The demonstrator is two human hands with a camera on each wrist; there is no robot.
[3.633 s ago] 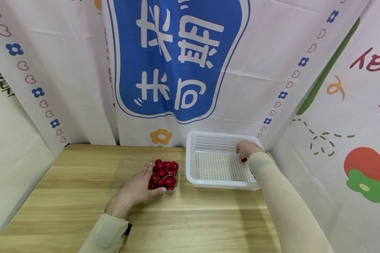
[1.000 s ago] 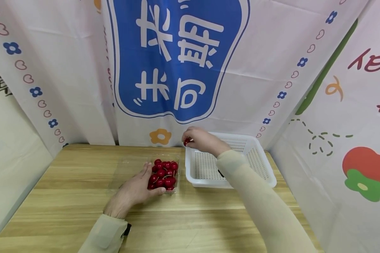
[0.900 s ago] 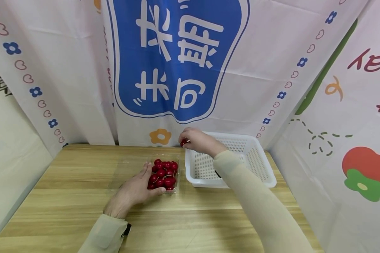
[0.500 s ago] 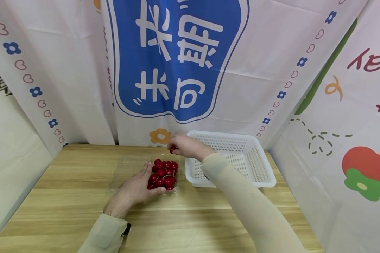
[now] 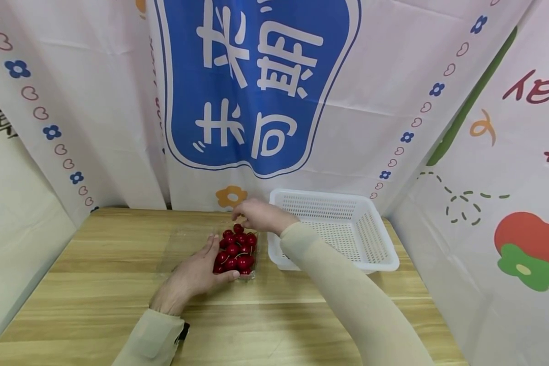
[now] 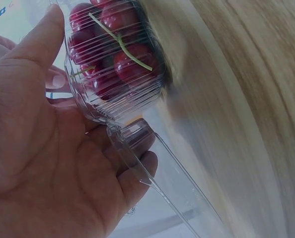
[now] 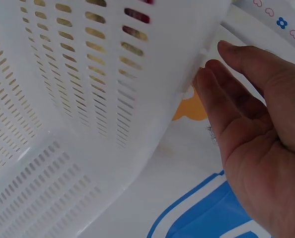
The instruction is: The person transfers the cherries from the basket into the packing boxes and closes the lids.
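Observation:
Several red cherries [image 5: 232, 249], some with green stems, fill a clear plastic clamshell box [image 6: 112, 106]. Its transparent lid [image 5: 183, 246] lies folded out to the left on the table. My left hand [image 5: 194, 274] holds the box at its near left corner, thumb along the near side and fingers over the hinge side. Just above the far edge of the box is my right hand [image 5: 261, 216], with one cherry [image 5: 239, 228] on the pile right under its fingertips. In the right wrist view, thumb and fingers are apart with nothing between them.
A white slotted plastic basket [image 5: 384, 249] stands right of the box, under my right forearm; no cherries show in its visible part. The wooden table [image 5: 96, 284] ends at a printed curtain [image 5: 119, 168] behind.
My right hand has moved from inside the basket leftward to the box, carrying a cherry, and has let it go on the pile. The left hand has stayed in place.

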